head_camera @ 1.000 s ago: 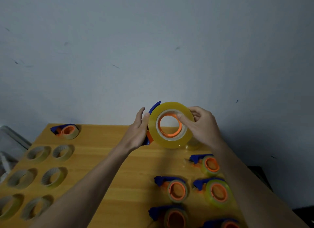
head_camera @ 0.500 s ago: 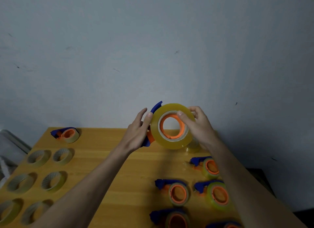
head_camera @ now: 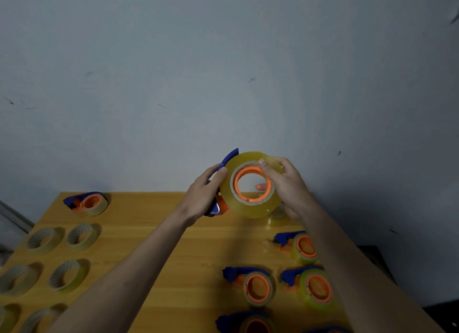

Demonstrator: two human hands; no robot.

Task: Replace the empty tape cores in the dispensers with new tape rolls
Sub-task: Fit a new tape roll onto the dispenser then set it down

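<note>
Both hands are raised above the far edge of the wooden worktop [head_camera: 159, 233], in front of a grey wall [head_camera: 223, 72]. The left hand [head_camera: 202, 196] is curled round the blue body of a tape dispenser [head_camera: 229, 157], thumb lying against the rim of the roll. The right hand [head_camera: 285, 183] grips a full yellowish tape roll [head_camera: 250, 208] that sits on the dispenser's orange hub [head_camera: 238, 176]; its thumb presses the front face near the top, and a fingertip shows through the hole from behind.

Down on the worktop, at the right, lie four more dispensers already carrying tape [head_camera: 258, 286] [head_camera: 315, 286] [head_camera: 303, 247] [head_camera: 248, 325], blue handles pointing left. At the far left corner another dispenser [head_camera: 87, 203] lies alone. In front of it, along the left side, loose tape rings [head_camera: 82, 235] [head_camera: 44, 240] [head_camera: 68, 274] [head_camera: 17, 280] lie in two columns, well apart from the hands; whether these are bare cores or thin rolls I cannot tell.
</note>
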